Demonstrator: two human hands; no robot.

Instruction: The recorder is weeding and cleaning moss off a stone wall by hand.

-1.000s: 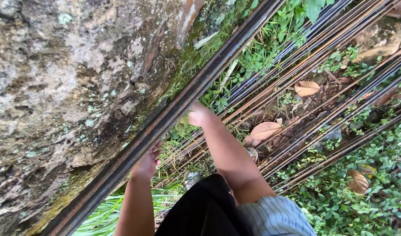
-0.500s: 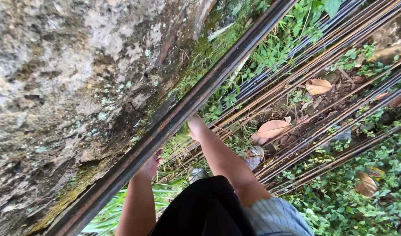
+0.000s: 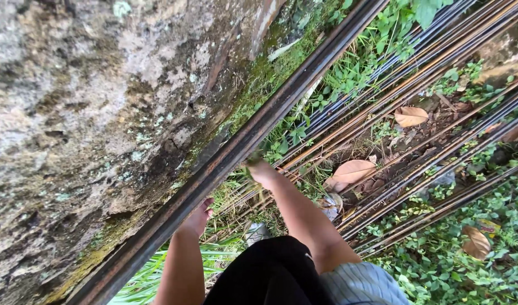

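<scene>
A thick bundle of rusty steel rods (image 3: 236, 149) runs diagonally from lower left to upper right, close beside a big mossy rock (image 3: 83, 113). My left hand (image 3: 196, 217) reaches up against the underside of this bundle, and its fingertips are hidden behind the rods. My right hand (image 3: 261, 170) is a closed fist just right of the bundle, pinching thin dry grass stems (image 3: 262, 195) that hang below it. My black clothing (image 3: 264, 274) and a striped sleeve (image 3: 363, 285) fill the bottom middle.
Several more long rusty rods (image 3: 417, 135) lie parallel on the ground to the right, among weeds, green ground cover (image 3: 456, 271) and dry brown leaves (image 3: 352, 170). Long green grass blades (image 3: 151, 271) show under the bundle at lower left.
My right hand has slid a little down and to the right along the bundle. The green tuft at its fist has given way to thin pale stems. My left hand stays under the rods.
</scene>
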